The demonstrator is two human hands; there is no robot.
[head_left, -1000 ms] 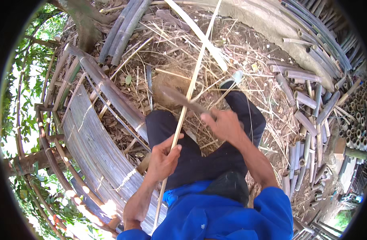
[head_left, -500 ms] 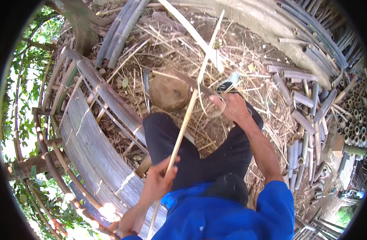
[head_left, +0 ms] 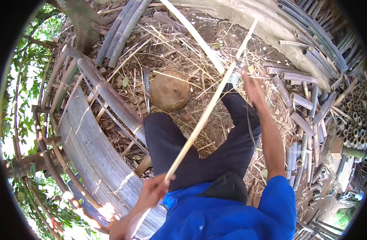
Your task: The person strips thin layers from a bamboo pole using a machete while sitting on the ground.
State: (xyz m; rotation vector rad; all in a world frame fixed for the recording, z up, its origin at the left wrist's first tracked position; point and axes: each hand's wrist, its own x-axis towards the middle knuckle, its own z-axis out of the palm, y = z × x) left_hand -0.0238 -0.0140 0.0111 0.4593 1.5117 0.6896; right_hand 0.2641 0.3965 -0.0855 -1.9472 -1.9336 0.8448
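A long pale bamboo strip [head_left: 205,116] slants across my lap, rising from lower left to upper right. Its near end is pinched in my left hand [head_left: 153,191], beside my left thigh. My right hand [head_left: 253,91], smeared by motion, is raised past my right knee near the strip's far part. It is closed around a knife whose blade is hardly visible now; a small dark piece shows against the strip. Thin peeled fibre hangs below that hand. Between my feet and the bench sits a round wooden block [head_left: 169,92], with a narrow metal blade [head_left: 146,89] beside it.
A slatted bamboo bench [head_left: 97,144] stands close on my left. Another pale bamboo strip [head_left: 191,34] lies ahead among shavings. Cut bamboo poles [head_left: 303,100] are piled on the right, and a tree trunk [head_left: 81,28] rises at far left.
My right hand with the knife has swung forward and right, off the middle of the strip. The strip has tilted further right, and my left hand has moved slightly down.
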